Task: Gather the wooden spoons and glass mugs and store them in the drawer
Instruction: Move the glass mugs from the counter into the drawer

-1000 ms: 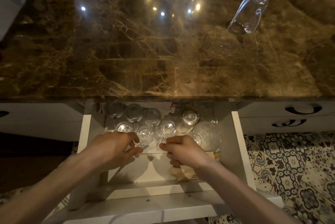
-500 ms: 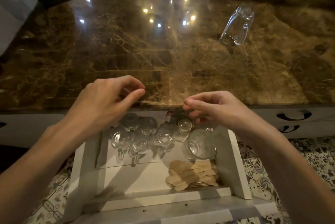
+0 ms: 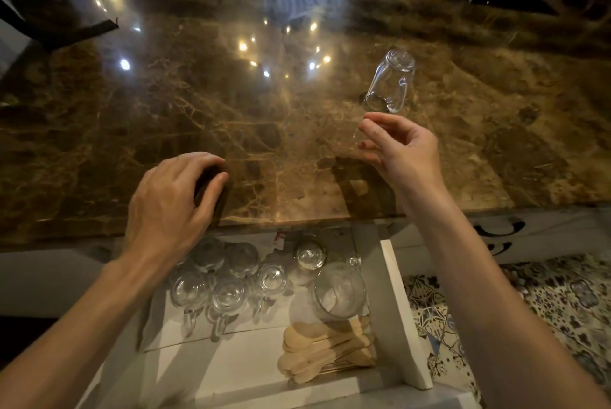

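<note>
One glass mug [image 3: 390, 84] lies on its side on the marble countertop [image 3: 198, 111], just beyond the right hand [image 3: 403, 150], whose loosely bent fingers hold nothing; the left hand [image 3: 172, 207] rests empty near the counter edge, and the open drawer [image 3: 400, 309] contains further glass mugs [image 3: 228, 296] and wooden spoons [image 3: 327, 352].

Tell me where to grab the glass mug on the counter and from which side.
Grip the glass mug by its handle, coming from the near right with the right hand hovering just short of it. The handle runs along the mug's right side; its rim end faces you, thick base away.
</note>
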A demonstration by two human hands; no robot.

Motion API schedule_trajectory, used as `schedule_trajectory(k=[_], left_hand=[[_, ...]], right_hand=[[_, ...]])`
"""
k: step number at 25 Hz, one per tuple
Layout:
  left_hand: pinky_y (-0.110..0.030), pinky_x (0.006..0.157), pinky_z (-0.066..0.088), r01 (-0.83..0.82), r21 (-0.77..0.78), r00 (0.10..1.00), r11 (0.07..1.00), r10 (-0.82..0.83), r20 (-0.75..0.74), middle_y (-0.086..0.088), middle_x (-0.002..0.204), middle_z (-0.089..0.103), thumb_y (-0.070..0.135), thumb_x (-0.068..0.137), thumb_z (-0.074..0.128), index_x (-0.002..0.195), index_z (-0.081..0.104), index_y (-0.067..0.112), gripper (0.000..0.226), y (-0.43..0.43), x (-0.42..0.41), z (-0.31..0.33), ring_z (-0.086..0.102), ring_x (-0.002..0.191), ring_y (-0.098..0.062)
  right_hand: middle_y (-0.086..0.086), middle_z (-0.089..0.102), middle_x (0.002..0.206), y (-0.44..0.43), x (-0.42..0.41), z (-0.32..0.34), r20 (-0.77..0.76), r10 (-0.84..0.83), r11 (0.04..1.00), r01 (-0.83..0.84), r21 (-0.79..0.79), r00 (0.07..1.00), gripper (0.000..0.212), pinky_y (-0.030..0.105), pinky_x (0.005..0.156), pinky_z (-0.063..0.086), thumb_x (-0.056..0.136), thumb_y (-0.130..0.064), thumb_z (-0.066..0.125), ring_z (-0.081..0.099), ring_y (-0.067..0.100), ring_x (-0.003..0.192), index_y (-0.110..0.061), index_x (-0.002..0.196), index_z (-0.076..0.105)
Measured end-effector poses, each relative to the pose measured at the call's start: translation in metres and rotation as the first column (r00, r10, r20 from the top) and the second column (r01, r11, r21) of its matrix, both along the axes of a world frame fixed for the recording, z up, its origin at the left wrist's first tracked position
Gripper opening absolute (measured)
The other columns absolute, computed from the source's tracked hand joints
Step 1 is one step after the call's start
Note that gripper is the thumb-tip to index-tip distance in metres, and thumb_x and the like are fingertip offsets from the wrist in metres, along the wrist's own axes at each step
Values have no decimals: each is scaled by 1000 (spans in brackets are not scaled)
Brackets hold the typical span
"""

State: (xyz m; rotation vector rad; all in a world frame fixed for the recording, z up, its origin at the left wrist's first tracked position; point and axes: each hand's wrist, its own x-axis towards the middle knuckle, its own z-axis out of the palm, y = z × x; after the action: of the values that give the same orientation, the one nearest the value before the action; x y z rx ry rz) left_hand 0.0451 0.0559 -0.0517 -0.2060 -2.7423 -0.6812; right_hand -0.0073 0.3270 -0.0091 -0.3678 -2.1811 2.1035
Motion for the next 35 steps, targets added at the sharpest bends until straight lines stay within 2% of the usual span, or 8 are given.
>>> schedule_trajectory(k=[3, 6, 10, 20, 23, 26, 30, 35], left_hand=[[-41, 93, 39, -18, -59, 1000, 998, 19, 23, -8, 116, 63, 29, 91, 57, 113, 63, 13, 28, 2, -7, -2, 56, 108, -27], [-41, 97, 36, -18, -75, 999, 997, 22, 44, -8, 120, 61, 28, 88, 59, 115, 63, 12, 31, 9, -12, -1, 54, 112, -27], [-41, 98, 36, -15, -89, 998, 996, 20, 59, -7, 122, 60, 30, 89, 57, 118, 61, 13, 34, 13, -13, -1, 53, 114, -26], [-38, 99, 36, -33, -63, 998, 997, 36, 41, -4, 124, 59, 32, 89, 58, 118, 61, 15, 34, 9, -14, -1, 53, 115, -24], [-38, 99, 36, -25, -63, 999, 998, 28, 43, -4, 124, 59, 34, 89, 56, 119, 60, 16, 35, 8, -15, -1, 52, 116, -23], [-39, 100, 35, -26, -67, 999, 997, 29, 37, -3, 124, 59, 35, 90, 55, 119, 60, 17, 35, 8, -16, -2, 51, 116, -22], [-38, 101, 34, -17, -52, 1000, 999, 18, 26, -2, 125, 58, 37, 90, 56, 119, 59, 18, 35, 13, -20, -1, 50, 117, -21], [-36, 102, 32, -11, -58, 1000, 998, 11, -3, -2, 127, 57, 39, 91, 54, 121, 58, 19, 36, 9, -31, 1, 47, 119, -20]], right_hand=[[-2, 71, 81, 8, -16, 2, -78, -80, 995, 85, 61, 994, 10, 17, 60, 52, 83, -18, 71, 66, 6, 66, -24, 90, 70], [2, 71, 94, 20, -37, 4, -160, -236, 959, 257, 122, 958, 16, 19, 60, 53, 83, -20, 70, 65, 6, 66, -21, 99, 67], [1, 68, 99, 39, -66, 5, -190, -434, 847, 471, 248, 881, 26, 41, 81, 56, 81, -27, 71, 67, 17, 90, -19, 104, 62], [-10, 63, 84, 50, -92, 2, -63, -350, 802, 334, 496, 935, 18, 38, 86, 55, 84, -24, 69, 64, 13, 92, -18, 101, 70], [-3, 68, 97, 56, -95, 3, -33, -303, 803, 274, 529, 952, 20, 36, 87, 55, 86, -22, 68, 64, 14, 95, -16, 105, 70], [1, 69, 106, 59, -96, 4, -56, -282, 748, 256, 612, 958, 25, 36, 90, 53, 86, -23, 67, 64, 14, 98, -15, 110, 69], [2, 71, 107, 64, -85, 9, -94, -259, 737, 259, 624, 961, 27, 35, 91, 53, 86, -24, 67, 65, 13, 97, -17, 112, 69], [-5, 68, 102, 39, -54, 26, -162, -95, 831, 168, 531, 982, 28, 21, 79, 56, 87, -21, 65, 66, 7, 92, -15, 115, 66]])
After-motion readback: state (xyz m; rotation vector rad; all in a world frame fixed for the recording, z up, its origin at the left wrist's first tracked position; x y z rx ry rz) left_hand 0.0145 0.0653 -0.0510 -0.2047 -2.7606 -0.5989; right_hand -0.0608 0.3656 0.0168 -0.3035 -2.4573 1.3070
